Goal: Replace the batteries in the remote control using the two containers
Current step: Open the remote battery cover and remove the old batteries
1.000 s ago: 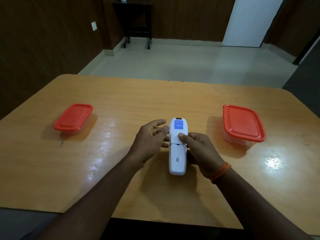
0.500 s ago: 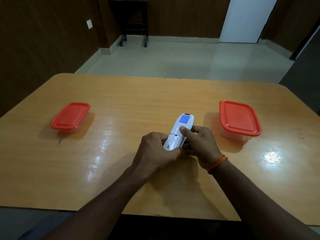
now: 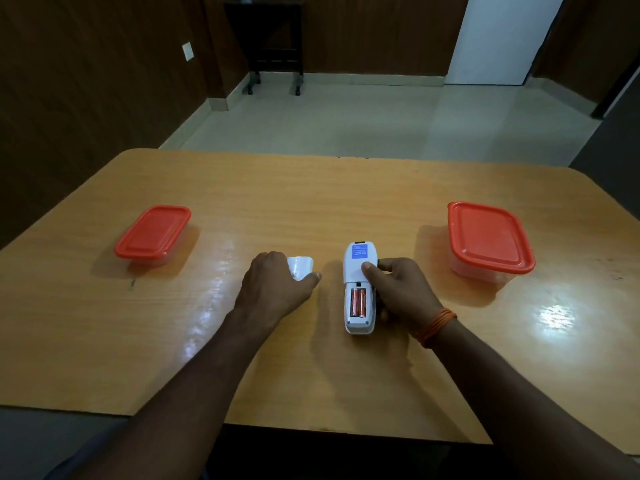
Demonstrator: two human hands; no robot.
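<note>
My right hand (image 3: 398, 292) is holding the white plastic remote control (image 3: 358, 289), thumb on top. My left hand (image 3: 273, 285) is holding its small white battery cover (image 3: 300, 266) just beside it.

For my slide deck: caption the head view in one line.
Left hand holds the cover; right hand steadies the remote, batteries exposed, between two lidded containers.

Both forearms are bare from the bottom edge of the view up to the hands, with no sleeve showing on either. The right hand (image 3: 398, 292) has several loops of orange thread (image 3: 438, 325) around its wrist, at about 4 o'clock from the knuckles. The left hand (image 3: 273, 289) and its wrist are bare.
</note>
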